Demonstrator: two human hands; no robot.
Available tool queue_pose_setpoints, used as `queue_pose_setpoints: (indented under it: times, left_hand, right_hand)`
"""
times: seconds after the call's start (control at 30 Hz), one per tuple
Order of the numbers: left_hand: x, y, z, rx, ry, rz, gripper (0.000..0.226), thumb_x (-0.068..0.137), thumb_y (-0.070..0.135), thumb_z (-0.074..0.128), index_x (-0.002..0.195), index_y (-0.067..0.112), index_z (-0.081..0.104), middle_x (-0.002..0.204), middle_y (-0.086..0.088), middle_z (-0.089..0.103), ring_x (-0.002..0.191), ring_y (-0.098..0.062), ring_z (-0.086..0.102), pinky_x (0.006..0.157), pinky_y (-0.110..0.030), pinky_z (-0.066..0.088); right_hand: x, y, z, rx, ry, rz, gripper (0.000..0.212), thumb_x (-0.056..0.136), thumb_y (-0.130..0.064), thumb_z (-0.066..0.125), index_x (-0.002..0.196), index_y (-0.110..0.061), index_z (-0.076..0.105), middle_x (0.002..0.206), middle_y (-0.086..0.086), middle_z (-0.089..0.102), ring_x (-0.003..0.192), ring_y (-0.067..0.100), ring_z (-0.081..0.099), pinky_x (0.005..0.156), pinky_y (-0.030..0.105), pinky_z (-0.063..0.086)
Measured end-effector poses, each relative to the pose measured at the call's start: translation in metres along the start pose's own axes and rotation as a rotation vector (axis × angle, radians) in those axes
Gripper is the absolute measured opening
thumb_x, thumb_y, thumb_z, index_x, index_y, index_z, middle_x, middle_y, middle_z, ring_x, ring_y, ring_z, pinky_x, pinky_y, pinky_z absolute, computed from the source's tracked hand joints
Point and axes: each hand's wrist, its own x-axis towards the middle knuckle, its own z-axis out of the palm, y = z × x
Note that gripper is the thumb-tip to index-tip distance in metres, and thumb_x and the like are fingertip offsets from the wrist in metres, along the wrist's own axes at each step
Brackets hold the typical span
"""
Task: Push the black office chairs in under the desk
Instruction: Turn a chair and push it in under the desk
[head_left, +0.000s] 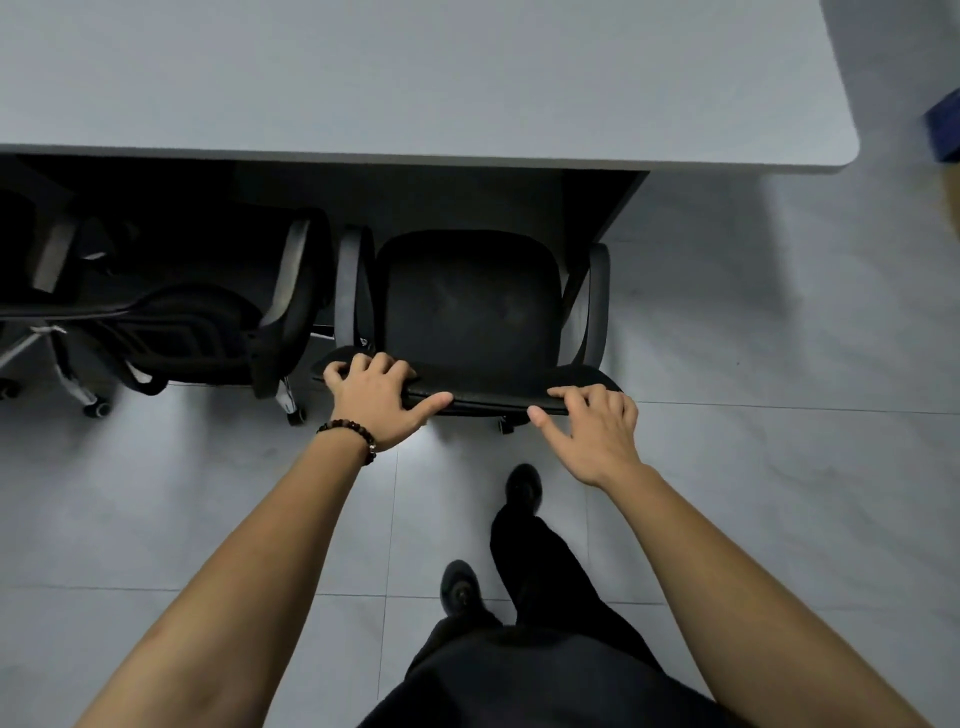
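Space under the desk (415, 78): front of the black chair (470, 296) sits at its near edge at 12 o'clock; most of the seat and the backrest are out on the floor. Left hand (374, 400) grips the backrest's top edge, fingers curled over it, thumb along the near side. Right hand (592, 426) grips the same edge at 3 o'clock of the left, fingers bent over the top, thumb stretched out. Second black chair (208, 322) is at 9 o'clock, seat lost in shadow under the desk, left part cut off. Blue object (943, 124) at 2 o'clock is cropped and unidentifiable.
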Motion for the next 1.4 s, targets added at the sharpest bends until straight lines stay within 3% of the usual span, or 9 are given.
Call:
queue_pose_setpoints:
  times: [0.53,0.67,0.83,0.97,1.4]
  left_hand:
    - [0.098,0.037,-0.027,0.016,-0.019,-0.049,0.083,0.072,0.089,0.017,0.11,0.031,0.061,0.114,0.002,0.058,0.112,-0.024,0.045,0.101,-0.049,0.023]
    - [0.095,0.037,-0.023,-0.011,-0.011,-0.028,0.081,0.072,0.089,0.019,0.109,0.031,0.062,0.111,0.003,0.058,0.109,-0.022,0.045,0.101,-0.048,0.022]
    - [0.079,0.028,-0.017,-0.139,0.001,-0.03,0.072,0.08,0.075,0.017,0.111,0.029,0.063,0.111,0.004,0.06,0.109,-0.02,0.044,0.101,-0.042,0.02]
    - [0.061,0.028,-0.006,-0.097,0.022,0.02,0.064,0.086,0.07,0.021,0.109,0.029,0.065,0.109,0.008,0.059,0.109,-0.019,0.044,0.101,-0.044,0.022]
    - [0.069,0.042,-0.007,-0.091,0.019,-0.021,0.069,0.082,0.076,0.02,0.108,0.029,0.064,0.106,0.005,0.058,0.107,-0.021,0.044,0.096,-0.041,0.022]
  right_hand:
    - [0.104,0.025,-0.055,0.028,0.02,-0.029,0.066,0.088,-0.075,0.029,0.133,-0.03,0.05,0.131,0.003,0.047,0.13,0.024,0.031,0.115,0.039,0.01]
    - [0.099,0.027,-0.046,0.06,0.044,0.002,0.076,0.083,-0.081,0.018,0.13,-0.031,0.052,0.129,0.001,0.049,0.131,0.022,0.033,0.116,0.041,0.006]
    - [0.078,0.019,-0.037,0.081,0.06,0.062,0.065,0.087,-0.076,0.027,0.125,-0.03,0.054,0.126,0.001,0.048,0.128,0.023,0.034,0.116,0.042,0.007]
    - [0.057,0.025,-0.024,0.044,0.093,0.047,0.069,0.085,-0.078,0.022,0.123,-0.03,0.054,0.125,0.001,0.05,0.125,0.022,0.037,0.114,0.043,0.012]
    - [0.078,0.034,-0.038,0.056,0.082,0.054,0.07,0.083,-0.08,0.022,0.126,-0.033,0.052,0.131,0.0,0.046,0.132,0.021,0.03,0.118,0.044,0.002]
